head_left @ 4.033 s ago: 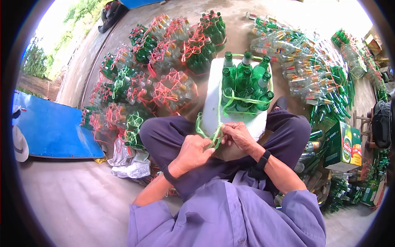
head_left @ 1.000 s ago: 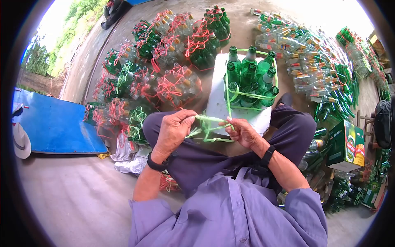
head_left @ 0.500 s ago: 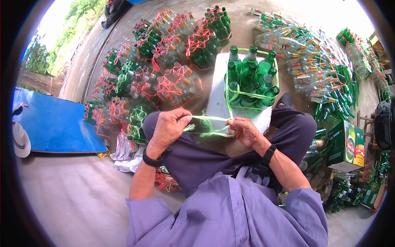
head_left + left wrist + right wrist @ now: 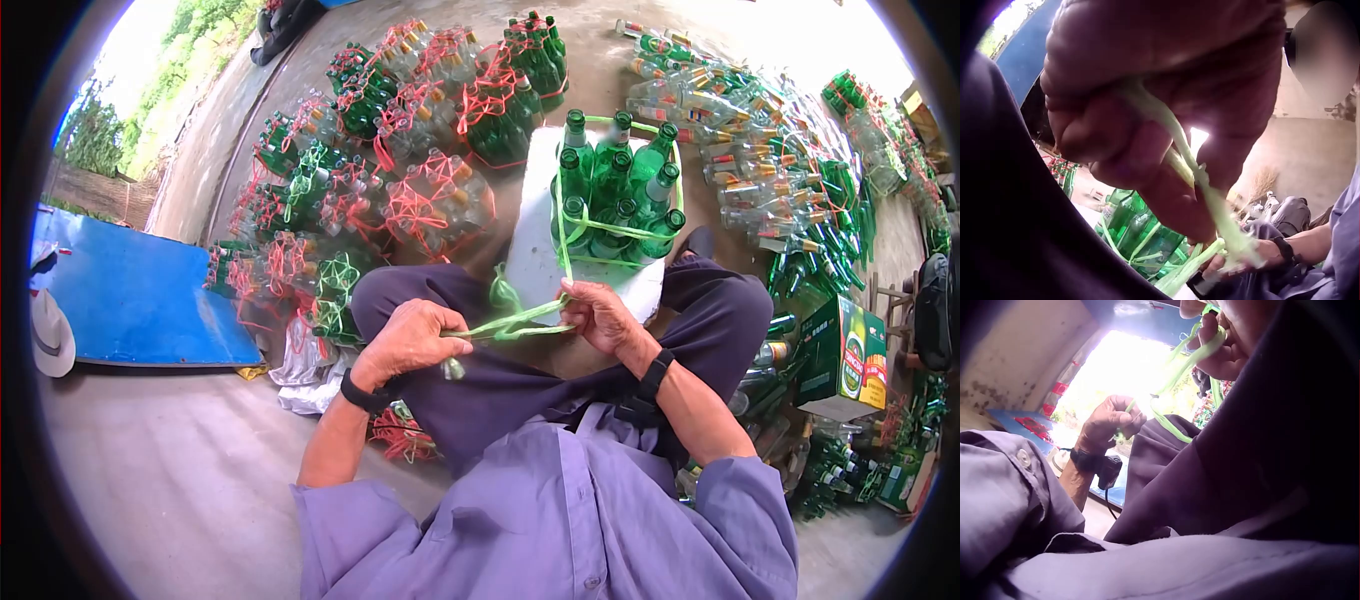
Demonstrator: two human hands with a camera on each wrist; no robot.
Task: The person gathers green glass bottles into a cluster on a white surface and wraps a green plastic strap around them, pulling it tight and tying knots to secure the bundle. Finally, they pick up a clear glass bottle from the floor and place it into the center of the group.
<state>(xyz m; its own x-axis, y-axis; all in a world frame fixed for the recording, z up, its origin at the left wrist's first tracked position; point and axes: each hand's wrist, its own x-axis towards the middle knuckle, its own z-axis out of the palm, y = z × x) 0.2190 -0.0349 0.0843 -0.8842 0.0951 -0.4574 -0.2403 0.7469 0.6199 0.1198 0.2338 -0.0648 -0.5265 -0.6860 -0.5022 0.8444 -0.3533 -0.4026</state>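
Note:
A cluster of green glass bottles [image 4: 612, 185] stands upright on a white block [image 4: 528, 225] in front of the knees. Light green plastic twine [image 4: 568, 255] runs round the bottles and down to the hands. My left hand [image 4: 415, 335], over the lap, grips the twine's free end; the left wrist view shows the strand [image 4: 1175, 134] passing through its curled fingers. With thumb and fingers my right hand [image 4: 600, 318] pinches the twine at the block's near edge. Strands stretch between both hands, and a loose tuft [image 4: 505, 290] hangs behind them.
Several bottle bundles [image 4: 440, 200] tied with red twine stand to the left. At the right lie heaped loose bottles [image 4: 740, 150] and a green beer carton [image 4: 842, 355]. A blue board [image 4: 150, 300] and a hat [image 4: 52, 335] are at far left.
The hands were close together at the twine four seconds ago; the left has since moved left, drawing strands out. Over the last half second it has dropped lower, and the strands slope.

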